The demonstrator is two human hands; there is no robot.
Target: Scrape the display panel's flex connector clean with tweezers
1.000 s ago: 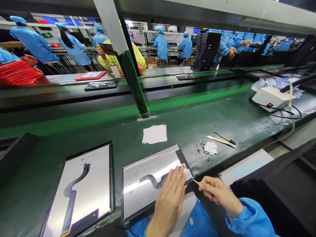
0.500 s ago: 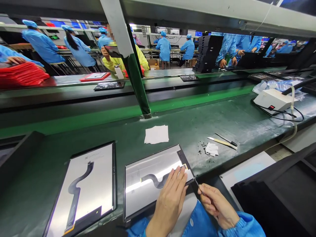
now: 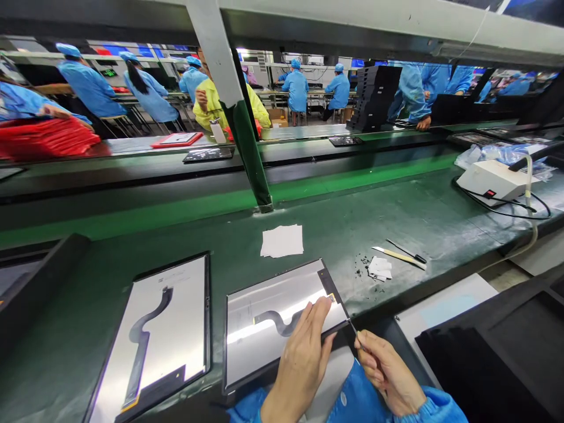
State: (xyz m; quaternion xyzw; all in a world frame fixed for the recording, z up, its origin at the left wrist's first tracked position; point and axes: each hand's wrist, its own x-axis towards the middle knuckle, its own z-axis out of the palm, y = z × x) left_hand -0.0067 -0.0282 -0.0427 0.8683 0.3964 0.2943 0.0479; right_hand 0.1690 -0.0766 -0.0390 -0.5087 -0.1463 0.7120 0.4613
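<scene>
My left hand (image 3: 304, 352) rests on the silvery back of a display panel (image 3: 253, 294), its fingers stretched out together near the right end. A dark flex cable (image 3: 277, 322) curves over this panel, partly hidden under the hand. My right hand (image 3: 383, 364) is closed around a thin dark tool (image 3: 356, 333), whose tip touches or nearly touches the panel's lower right corner. Whether the tool is tweezers or a pick I cannot tell. To the left lies a second display panel (image 3: 185, 317) with its own flex cable (image 3: 140, 346).
White paper sheets (image 3: 282, 241) lie behind the panel. A cream-handled knife (image 3: 403, 257), a thin black tool (image 3: 409, 252), white scraps (image 3: 379, 268) and black crumbs sit to the right. Farther right is a white box (image 3: 493, 182) with cables. A green post (image 3: 251, 158) rises behind.
My left fingers have drawn closer together and bent slightly on the panel. The tool stays at the same corner. The view has shifted a little; a co-worker in yellow has moved a hand.
</scene>
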